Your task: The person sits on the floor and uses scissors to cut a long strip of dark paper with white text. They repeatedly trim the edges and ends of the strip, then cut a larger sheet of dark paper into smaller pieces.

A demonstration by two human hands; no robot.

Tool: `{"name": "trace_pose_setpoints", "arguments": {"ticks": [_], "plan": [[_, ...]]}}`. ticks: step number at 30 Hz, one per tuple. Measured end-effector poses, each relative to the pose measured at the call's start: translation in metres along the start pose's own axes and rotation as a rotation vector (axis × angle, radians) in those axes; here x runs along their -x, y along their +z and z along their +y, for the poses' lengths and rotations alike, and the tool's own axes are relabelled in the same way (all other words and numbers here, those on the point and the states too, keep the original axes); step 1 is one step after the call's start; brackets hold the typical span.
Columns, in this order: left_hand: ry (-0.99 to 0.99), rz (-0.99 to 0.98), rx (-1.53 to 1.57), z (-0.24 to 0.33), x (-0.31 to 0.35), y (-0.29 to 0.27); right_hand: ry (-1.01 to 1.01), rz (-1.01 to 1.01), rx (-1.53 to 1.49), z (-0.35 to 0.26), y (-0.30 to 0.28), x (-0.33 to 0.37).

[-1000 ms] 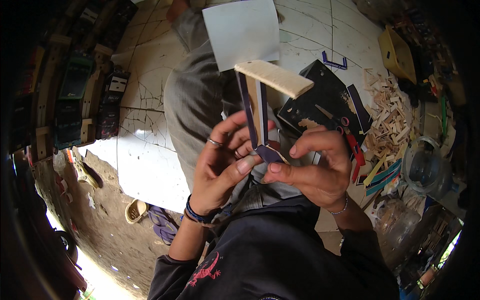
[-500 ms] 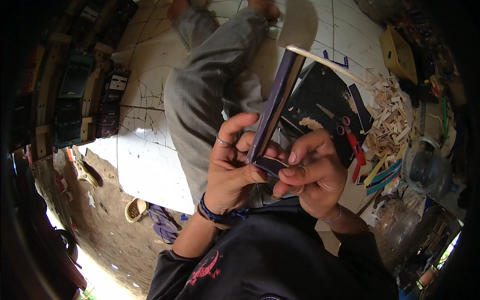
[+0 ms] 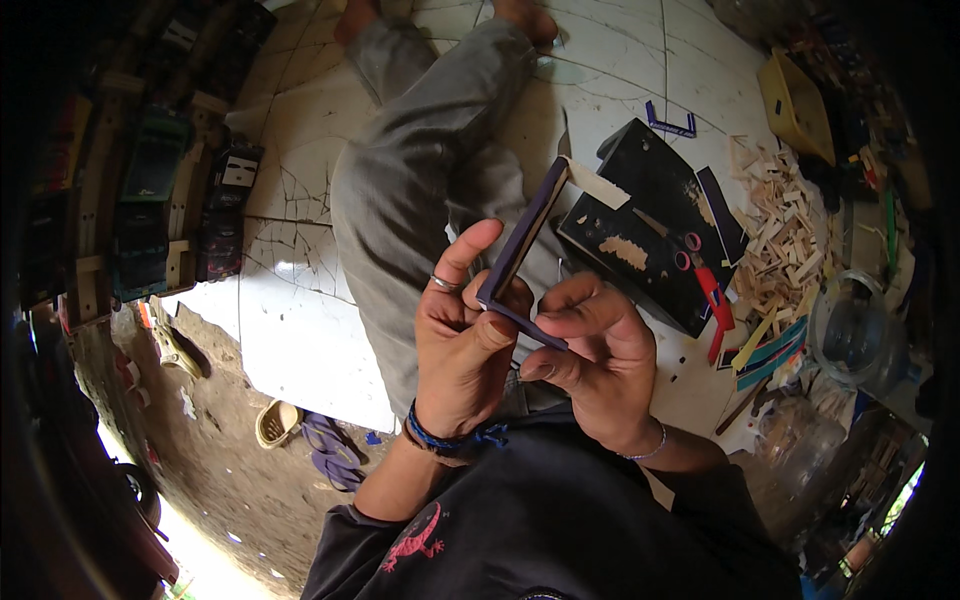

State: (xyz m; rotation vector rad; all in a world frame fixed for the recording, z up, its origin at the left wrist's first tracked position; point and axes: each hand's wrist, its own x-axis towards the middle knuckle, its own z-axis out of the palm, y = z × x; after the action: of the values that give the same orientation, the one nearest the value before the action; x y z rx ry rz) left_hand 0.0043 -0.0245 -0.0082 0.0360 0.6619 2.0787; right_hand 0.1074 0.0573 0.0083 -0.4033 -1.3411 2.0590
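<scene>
Between both hands is a small U-shaped frame (image 3: 528, 228), a wooden piece with dark purple strip along its long side and near arm. The far arm (image 3: 598, 187) is pale bare wood. A thin greyish flap (image 3: 564, 135) stands off the far corner. My left hand (image 3: 465, 335) pinches the near corner between thumb and fingers, its index finger raised. With thumb and index finger, my right hand (image 3: 600, 350) grips the end of the purple near arm. Just beyond lies a black box-like block (image 3: 640, 215) with worn patches, carrying scissors (image 3: 690, 255).
A blue U-shaped frame (image 3: 670, 128) lies on the white tiled floor (image 3: 300, 330). To the right are a pile of wood offcuts (image 3: 785, 230), a red-handled tool (image 3: 718, 310), coloured strips (image 3: 770, 355), a clear plastic tub (image 3: 850, 325) and a yellow container (image 3: 795, 105). Dark toy-like boxes (image 3: 150, 150) line the left.
The frame has tilted and dropped nearer my lap, its far arm now pointing more toward the black block. The large blurred flap at its far end now shows only as a thin edge. My right hand shifted left.
</scene>
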Motion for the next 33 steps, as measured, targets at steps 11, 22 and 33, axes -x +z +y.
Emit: {"name": "trace_pose_setpoints", "arguments": {"ticks": [11, 22, 33], "plan": [[-0.034, 0.118, -0.197, 0.006, 0.005, -0.007, -0.058, 0.09, 0.311, 0.001, -0.011, -0.015], [0.475, -0.208, -1.428, 0.049, -0.026, -0.005, -0.04, 0.035, 0.649, -0.015, -0.031, -0.026], [0.335, -0.353, -1.327, 0.037, -0.026, -0.004, -0.221, 0.046, 0.644, -0.01, -0.039, -0.017]]}}
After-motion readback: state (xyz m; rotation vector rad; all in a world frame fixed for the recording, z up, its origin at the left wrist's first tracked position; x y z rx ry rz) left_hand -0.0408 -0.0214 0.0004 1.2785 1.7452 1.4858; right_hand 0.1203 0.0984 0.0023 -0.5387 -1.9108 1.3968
